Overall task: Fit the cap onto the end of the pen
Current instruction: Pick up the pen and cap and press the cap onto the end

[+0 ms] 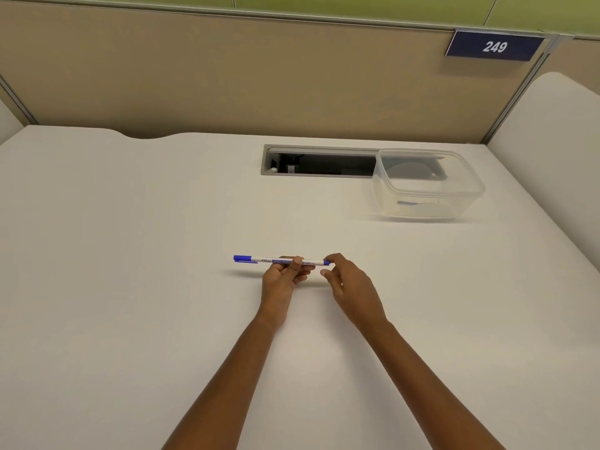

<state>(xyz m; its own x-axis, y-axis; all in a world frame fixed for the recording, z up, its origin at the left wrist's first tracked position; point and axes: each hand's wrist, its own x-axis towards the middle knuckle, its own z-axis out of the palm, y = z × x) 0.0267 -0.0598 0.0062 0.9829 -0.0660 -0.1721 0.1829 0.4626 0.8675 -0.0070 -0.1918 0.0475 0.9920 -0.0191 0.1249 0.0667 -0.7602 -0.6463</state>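
A slim white marker pen (pixel 276 259) with blue print lies level above the white desk, pointing left to right. Its blue cap (pixel 243 258), with a clip, sits on the pen's left end. My left hand (pixel 282 280) grips the barrel near the middle from below, thumb on top. The pen's right end shows a small blue tip (pixel 327 262). My right hand (pixel 347 284) is just at that right end, fingers curled and slightly apart, fingertips touching or almost touching the tip; nothing is held in it.
A clear plastic tub (pixel 428 186) stands at the back right of the desk (pixel 130 254), partly over an open cable slot (pixel 318 162). A beige partition with a "249" plate (pixel 493 46) rises behind.
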